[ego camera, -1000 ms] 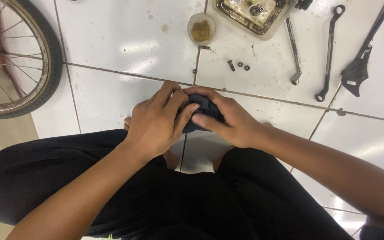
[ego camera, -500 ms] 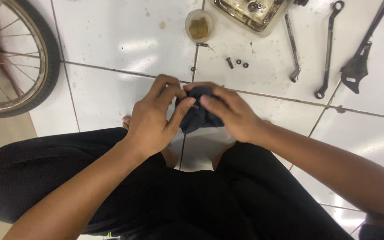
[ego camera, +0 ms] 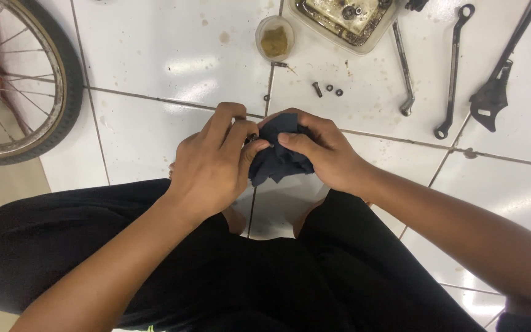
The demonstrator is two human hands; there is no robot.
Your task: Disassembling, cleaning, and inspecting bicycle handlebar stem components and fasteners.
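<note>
Above my lap, both hands work a dark blue rag (ego camera: 278, 161). My right hand (ego camera: 321, 150) cups the rag from the right, thumb pressed on its top. My left hand (ego camera: 216, 163) pinches something small against the rag's left edge; what it holds is mostly hidden by the fingers. I sit on a white tiled floor (ego camera: 155, 55) in black trousers.
A bicycle wheel (ego camera: 23, 86) lies at the left. At the top are a small round cup of brownish grease (ego camera: 274, 38), a clear tray with metal parts (ego camera: 345, 18), loose bolts and washers (ego camera: 328, 90), two wrenches (ego camera: 453, 67) and a black metal part (ego camera: 493, 92).
The rag has come more into the open between my hands. My left fingers have shifted to pinch at its left edge. Both hands sit slightly lower in view.
</note>
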